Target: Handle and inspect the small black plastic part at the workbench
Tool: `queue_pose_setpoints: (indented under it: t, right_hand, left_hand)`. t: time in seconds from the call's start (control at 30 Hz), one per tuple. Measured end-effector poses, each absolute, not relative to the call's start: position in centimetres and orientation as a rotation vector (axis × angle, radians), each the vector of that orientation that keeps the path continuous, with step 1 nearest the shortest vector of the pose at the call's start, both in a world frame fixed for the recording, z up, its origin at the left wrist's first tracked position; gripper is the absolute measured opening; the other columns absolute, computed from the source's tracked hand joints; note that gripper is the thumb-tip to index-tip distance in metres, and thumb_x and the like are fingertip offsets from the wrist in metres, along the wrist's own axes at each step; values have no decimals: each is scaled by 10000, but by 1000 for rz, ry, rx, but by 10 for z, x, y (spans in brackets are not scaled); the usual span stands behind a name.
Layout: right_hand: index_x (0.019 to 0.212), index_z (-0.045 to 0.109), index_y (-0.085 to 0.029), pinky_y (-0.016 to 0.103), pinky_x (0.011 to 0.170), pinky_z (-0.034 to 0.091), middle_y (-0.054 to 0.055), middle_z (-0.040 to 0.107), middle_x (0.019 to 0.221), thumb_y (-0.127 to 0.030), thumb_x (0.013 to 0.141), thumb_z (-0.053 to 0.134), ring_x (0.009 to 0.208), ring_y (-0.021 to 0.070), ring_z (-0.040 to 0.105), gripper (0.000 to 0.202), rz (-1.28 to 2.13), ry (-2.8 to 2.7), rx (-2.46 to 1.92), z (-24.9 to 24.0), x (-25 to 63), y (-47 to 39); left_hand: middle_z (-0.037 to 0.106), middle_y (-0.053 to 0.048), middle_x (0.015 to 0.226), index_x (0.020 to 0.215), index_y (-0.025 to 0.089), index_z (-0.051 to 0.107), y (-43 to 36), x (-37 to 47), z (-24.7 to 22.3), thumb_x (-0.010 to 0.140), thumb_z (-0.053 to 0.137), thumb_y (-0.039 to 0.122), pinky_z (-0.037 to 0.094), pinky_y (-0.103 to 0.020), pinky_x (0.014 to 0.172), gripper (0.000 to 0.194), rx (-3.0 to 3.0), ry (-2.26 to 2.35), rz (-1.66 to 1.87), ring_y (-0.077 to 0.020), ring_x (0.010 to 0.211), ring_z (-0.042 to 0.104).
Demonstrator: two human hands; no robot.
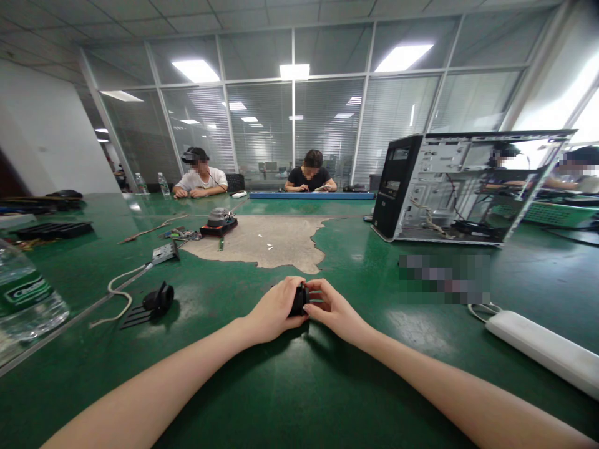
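A small black part (300,302) is held just over the green table (262,399), between my two hands. Around its left side my left hand (279,308) is wrapped, with the fingers over the top and the thumb below. From the right, the fingers and thumb of my right hand (331,307) close on the part's edge. Most of the part is covered by the fingers, so its exact kind cannot be made out. To the left lies another black plastic piece (159,299) with long prongs and a round section.
An opened computer case (397,187) stands at the right, behind a white power strip (543,349). A water bottle (28,299) is at the far left. A metal bracket (165,251) and a CPU cooler (219,221) lie left of centre. Two people sit across the table.
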State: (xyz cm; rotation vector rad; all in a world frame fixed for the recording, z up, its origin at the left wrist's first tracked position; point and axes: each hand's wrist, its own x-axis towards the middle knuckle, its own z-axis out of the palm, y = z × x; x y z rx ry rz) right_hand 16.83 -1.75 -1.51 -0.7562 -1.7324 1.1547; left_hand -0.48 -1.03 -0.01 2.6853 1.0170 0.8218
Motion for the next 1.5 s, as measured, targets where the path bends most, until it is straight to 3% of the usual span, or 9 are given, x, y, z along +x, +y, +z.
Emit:
queue_pose_setpoints:
  t: [0.13,0.33,0.57,0.9,1.13,1.3,1.5]
  right_hand:
    - [937,430,-223,329,877,439,0,488,952,-117,703,574,949,137,526,295,1139,-1744,-731,-15,169,-19]
    - [893,440,-226,292,788,474,-4,462,935,-203,750,551,918,133,528,183,1158,-1711,-744,-15,169,-19]
    - [1004,439,-216,331,851,455,29,495,1012,-186,747,550,951,145,528,281,1169,-1736,-784,-14,168,-19]
    - [901,451,-215,308,794,484,4,519,912,-243,754,561,943,153,549,186,1169,-1697,-797,-14,168,-20]
    - [997,439,-212,353,847,462,37,513,1011,-215,737,572,949,160,548,292,1157,-1719,-812,-14,168,-18]
    - [928,438,-216,345,865,449,5,534,931,-184,705,605,921,145,560,280,1203,-1713,-723,-13,168,-20]
    - [854,468,-208,321,816,475,5,536,899,-270,718,599,912,153,562,200,1157,-1667,-812,-12,167,-20]
  left_hand:
    - [449,-79,1101,1153,208,308,-10,-5,0,666,616,199,399,-407,842,576,2676,1006,827,-241,995,474]
    - [447,-84,1107,1159,208,308,-10,-5,-1,692,604,237,397,-411,847,553,2663,1000,858,-241,1005,475]
    - [452,-86,1099,1157,203,308,-11,-5,1,695,607,246,399,-414,846,552,2667,1004,842,-242,998,475]
    - [440,-89,1117,1165,204,295,-10,-5,-1,697,604,246,398,-412,845,562,2677,1005,841,-242,1008,469]
    - [450,-90,1105,1167,196,295,-11,-5,1,689,610,230,403,-411,842,573,2678,1018,820,-245,1003,472]
    - [440,-89,1118,1170,190,289,-10,-6,-1,664,621,193,397,-400,856,605,2696,1019,820,-239,1011,466]
    - [446,-88,1107,1160,198,298,-10,-5,-2,698,607,246,403,-410,846,557,2693,1010,844,-243,1007,472]
